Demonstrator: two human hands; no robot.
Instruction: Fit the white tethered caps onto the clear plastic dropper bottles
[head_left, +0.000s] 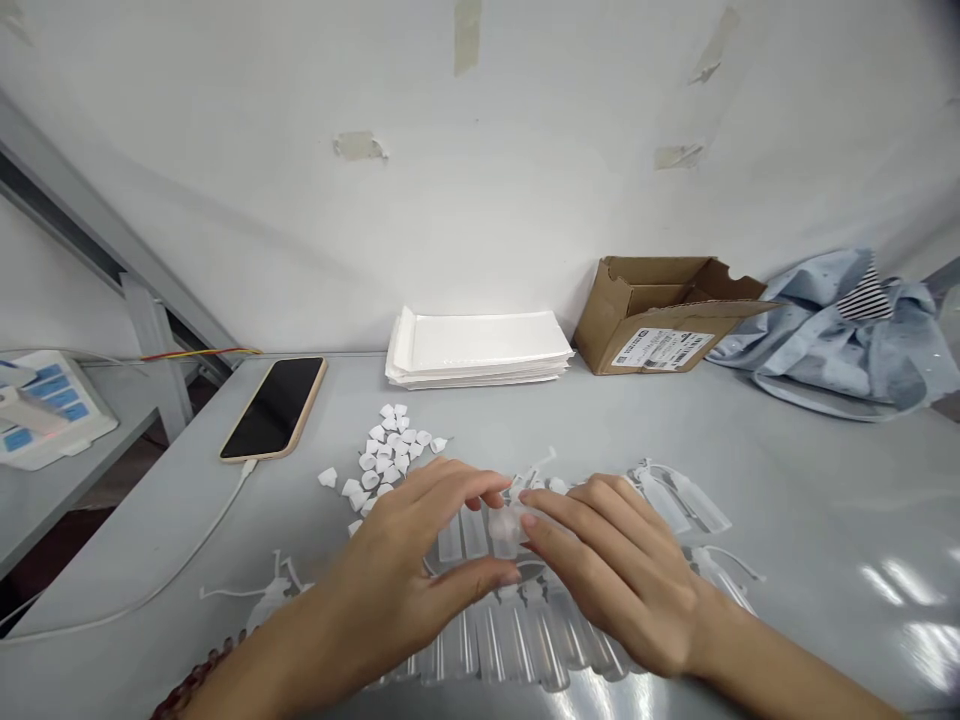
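Note:
My left hand (427,545) reaches in from the left with its thumb and index finger wide apart and nothing gripped between them. Opposite it, my right hand (622,560) lies over the tubes, fingers stretched out and tips near a small translucent piece (505,523). Whether those tips touch the piece I cannot tell. Below the hands lies a row of clear plastic tubes (517,640), their strapped ends toward the wall. More clear tubes with thin straps (679,500) lie right of my right hand. Small white cone-shaped caps (386,455) are heaped beyond my left hand.
A phone (276,408) on a white cable (202,550) lies at left. Stacked white trays (480,350) stand against the wall beside an open cardboard box (660,320). Light blue cloth (847,340) is bunched at far right. A white device with blue keys (52,405) sits on a lower surface.

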